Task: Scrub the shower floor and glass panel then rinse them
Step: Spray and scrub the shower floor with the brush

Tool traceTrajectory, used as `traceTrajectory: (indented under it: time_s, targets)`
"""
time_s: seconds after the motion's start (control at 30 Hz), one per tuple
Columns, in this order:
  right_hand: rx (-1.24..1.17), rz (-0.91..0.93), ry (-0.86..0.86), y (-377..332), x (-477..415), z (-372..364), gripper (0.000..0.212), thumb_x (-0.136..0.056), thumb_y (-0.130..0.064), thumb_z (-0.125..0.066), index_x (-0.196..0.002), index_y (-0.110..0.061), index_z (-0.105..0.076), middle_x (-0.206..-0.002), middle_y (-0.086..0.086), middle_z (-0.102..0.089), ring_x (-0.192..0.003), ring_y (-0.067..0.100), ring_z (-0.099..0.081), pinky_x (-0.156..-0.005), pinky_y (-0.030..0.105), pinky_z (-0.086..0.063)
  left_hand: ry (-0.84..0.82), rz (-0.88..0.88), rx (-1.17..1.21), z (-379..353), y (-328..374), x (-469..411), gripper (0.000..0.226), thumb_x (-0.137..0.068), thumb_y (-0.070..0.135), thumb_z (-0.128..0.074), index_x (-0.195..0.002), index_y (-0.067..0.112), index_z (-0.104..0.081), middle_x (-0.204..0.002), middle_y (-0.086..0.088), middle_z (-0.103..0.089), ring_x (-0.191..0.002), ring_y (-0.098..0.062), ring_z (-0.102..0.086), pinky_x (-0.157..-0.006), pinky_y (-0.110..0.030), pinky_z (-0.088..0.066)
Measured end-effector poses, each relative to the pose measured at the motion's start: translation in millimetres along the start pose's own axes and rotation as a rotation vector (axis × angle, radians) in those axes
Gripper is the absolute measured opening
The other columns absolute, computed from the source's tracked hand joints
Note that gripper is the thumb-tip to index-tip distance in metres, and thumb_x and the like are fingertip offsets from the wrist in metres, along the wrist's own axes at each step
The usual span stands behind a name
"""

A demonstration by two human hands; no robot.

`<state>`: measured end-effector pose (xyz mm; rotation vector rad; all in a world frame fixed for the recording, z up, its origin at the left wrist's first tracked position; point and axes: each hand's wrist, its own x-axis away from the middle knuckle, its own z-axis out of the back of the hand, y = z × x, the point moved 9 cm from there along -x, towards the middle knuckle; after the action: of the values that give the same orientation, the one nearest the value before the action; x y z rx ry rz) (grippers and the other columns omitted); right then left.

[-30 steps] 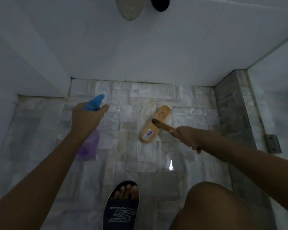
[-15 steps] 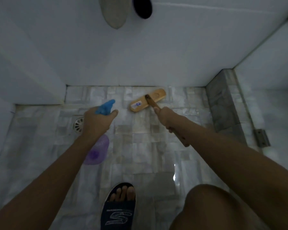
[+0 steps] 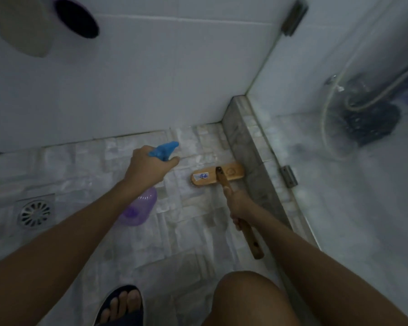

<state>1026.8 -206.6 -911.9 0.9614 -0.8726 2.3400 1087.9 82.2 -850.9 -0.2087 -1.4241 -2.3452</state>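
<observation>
The brush has slid to the kerb, right hand curled round its handle, left hand round the spray bottle. Only the floor seems begun.

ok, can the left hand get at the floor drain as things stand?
Probably yes. The floor drain lies uncovered just left of that forearm, with nothing between. But the left hand grips the spray bottle, so its fingers are busy.

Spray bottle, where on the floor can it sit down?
Bare tiles lie between the brush head and the sandalled foot, and along the back wall beyond the drain. It is crowded by the stone curb, where the right hand holds the handle.
</observation>
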Motion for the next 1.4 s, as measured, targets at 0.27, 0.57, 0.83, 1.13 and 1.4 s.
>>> traceTrajectory:
  time_s: [0.27, 0.57, 0.83, 1.13, 1.4]
  targets:
    - [-0.27, 0.054, -0.051, -50, -28, -6, 0.042, -0.11, -0.037, -0.03, -0.084, -0.01, -0.05, -0.057, 0.012, -0.05, -0.041, 0.022, -0.05, -0.046, 0.034, -0.049, 0.012, -0.024, -0.005, -20, 8, -13, 0.043, -0.075, 0.04, -0.086, -0.069, 0.007, -0.06, -0.069, -0.02, -0.066, -0.053, -0.025, -0.059, -0.051, -0.035, -0.05]
    - [-0.177, 0.055, -0.026, -104, -67, 14, 0.018, -0.109, -0.02, -0.039, -0.112, -0.012, -0.055, -0.086, 0.023, -0.06, -0.061, 0.035, -0.064, -0.057, 0.049, -0.059, 0.039, -0.035, -0.051, -3, 11, -36, 0.056, -0.066, 0.055, -0.086, -0.077, 0.002, -0.069, -0.073, -0.013, -0.072, -0.066, -0.03, -0.07, -0.063, -0.045, -0.061]
    - [-0.165, -0.009, -0.018, -28, -46, 0, 0.056, -0.103, -0.063, -0.029, -0.086, -0.014, -0.05, -0.067, 0.01, -0.051, -0.046, 0.021, -0.047, -0.042, 0.026, -0.046, -0.042, -0.049, -0.129, -23, 12, -49, 0.058, -0.064, 0.06, -0.083, -0.07, 0.007, -0.062, -0.066, -0.009, -0.061, -0.055, -0.024, -0.057, -0.051, -0.034, -0.044]
    - [-0.148, 0.0, -0.016, -19, -41, -3, 0.052, -0.104, -0.061, -0.028, -0.091, -0.015, -0.05, -0.072, 0.011, -0.053, -0.048, 0.021, -0.051, -0.041, 0.029, -0.047, -0.109, -0.106, -0.161, -52, 27, -50, 0.066, -0.06, 0.064, -0.082, -0.095, 0.009, -0.069, -0.083, -0.007, -0.065, -0.074, -0.022, -0.067, -0.069, -0.038, -0.058]
    - [-0.527, 0.003, -0.168, -27, -25, -25, 0.041, -0.108, -0.049, -0.031, -0.111, -0.012, -0.046, -0.062, 0.011, -0.051, -0.039, 0.016, -0.047, -0.04, 0.025, -0.046, -0.094, -0.123, -0.106, -46, 29, -41, 0.058, -0.059, 0.07, -0.08, -0.099, 0.029, -0.073, -0.085, -0.007, -0.068, -0.075, -0.021, -0.068, -0.069, -0.037, -0.059]
